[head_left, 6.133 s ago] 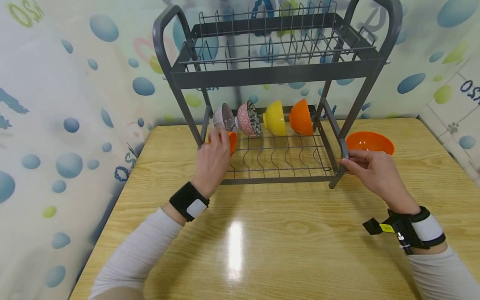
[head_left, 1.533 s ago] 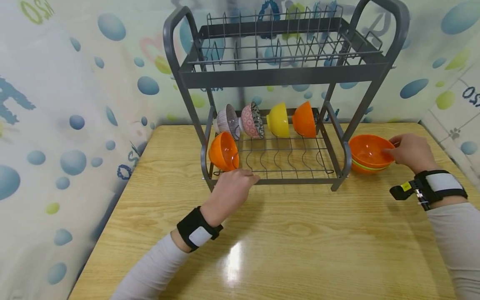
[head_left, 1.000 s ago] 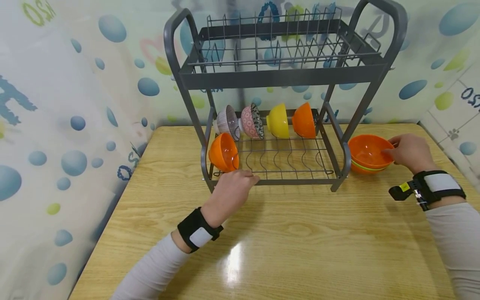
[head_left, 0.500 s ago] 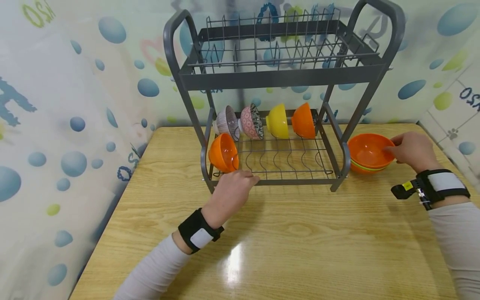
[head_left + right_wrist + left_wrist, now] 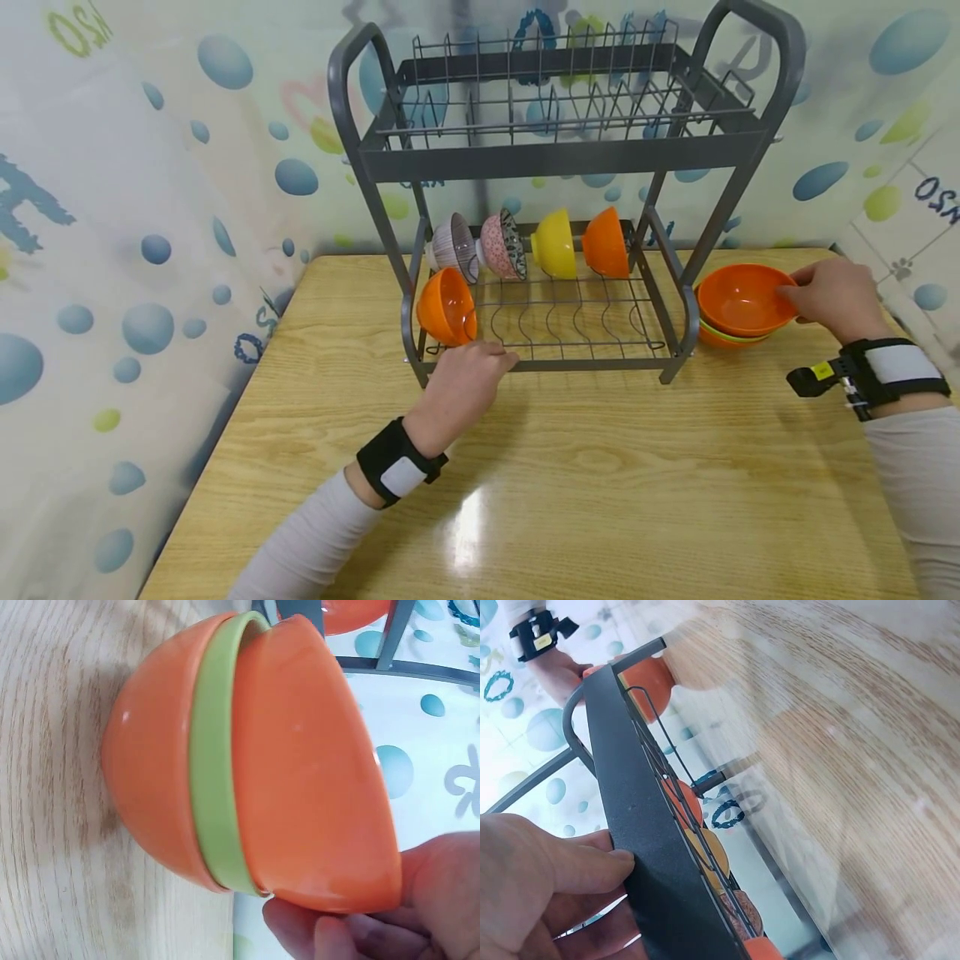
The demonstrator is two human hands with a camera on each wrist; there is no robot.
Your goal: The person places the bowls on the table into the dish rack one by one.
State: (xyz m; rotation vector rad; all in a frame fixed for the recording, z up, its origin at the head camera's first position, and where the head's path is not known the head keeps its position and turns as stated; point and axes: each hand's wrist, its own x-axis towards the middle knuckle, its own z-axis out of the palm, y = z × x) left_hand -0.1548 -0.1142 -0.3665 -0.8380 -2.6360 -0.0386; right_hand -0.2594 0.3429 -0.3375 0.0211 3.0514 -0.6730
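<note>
My left hand point(image 5: 461, 387) grips the lower front bar of a grey two-tier dish rack point(image 5: 562, 158); in the left wrist view the thumb lies on the flat bar point(image 5: 660, 847), fingers behind it. To the rack's right, my right hand point(image 5: 840, 300) pinches the rim of an orange bowl point(image 5: 742, 300). That bowl tilts up out of a stack, its near side still within a green bowl point(image 5: 212, 757), which sits in another orange bowl point(image 5: 150, 761) on the table. One orange bowl point(image 5: 442, 308) stands on edge at the lower tier's front left.
Along the lower tier's back row, on edge, are a striped bowl point(image 5: 453, 247), a pink patterned bowl point(image 5: 501, 244), a yellow bowl point(image 5: 555, 244) and an orange bowl point(image 5: 606, 243). The wooden table point(image 5: 600, 483) meets a patterned wall point(image 5: 187, 167) behind and at left.
Earlier, my left hand was at the front-left orange bowl and my right held the rack's side. Both moved, left to the front bar, right to the stack; the top bowl has just risen slightly.
</note>
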